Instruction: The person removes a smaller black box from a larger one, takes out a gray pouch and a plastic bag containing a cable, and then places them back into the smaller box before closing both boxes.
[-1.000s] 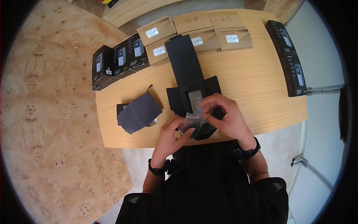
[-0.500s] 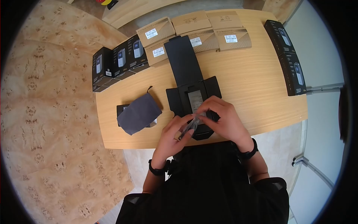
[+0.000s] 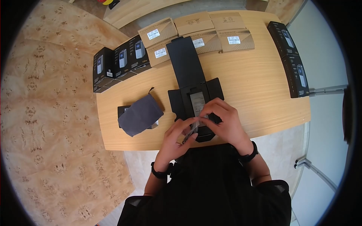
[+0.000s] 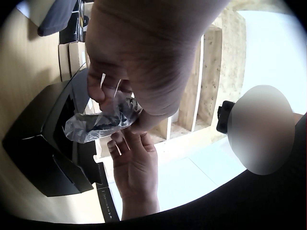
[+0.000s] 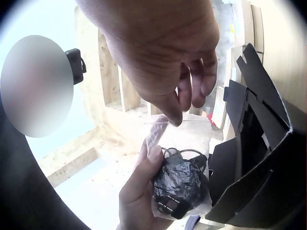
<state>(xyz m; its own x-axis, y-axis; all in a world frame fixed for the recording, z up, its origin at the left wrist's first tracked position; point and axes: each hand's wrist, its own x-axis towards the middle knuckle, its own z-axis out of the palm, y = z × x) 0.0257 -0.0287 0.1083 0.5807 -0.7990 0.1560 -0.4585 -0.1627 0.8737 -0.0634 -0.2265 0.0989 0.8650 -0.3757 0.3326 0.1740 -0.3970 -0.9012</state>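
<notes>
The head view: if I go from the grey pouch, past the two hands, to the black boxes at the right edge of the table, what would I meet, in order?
Grey pouch, left hand, clear plastic bag, right hand, black boxes at the right edge.

Thin, clear, crinkled plastic forms the bag [image 5: 192, 134]; the bundle [image 5: 180, 184] inside looks glossy and wrinkled. The open box [image 3: 184, 62] is matt card, the pouch [image 3: 141, 115] matt cloth, the bench [image 3: 252, 83] smooth wood grain, the cartons [image 3: 194, 24] brown cardboard.
</notes>
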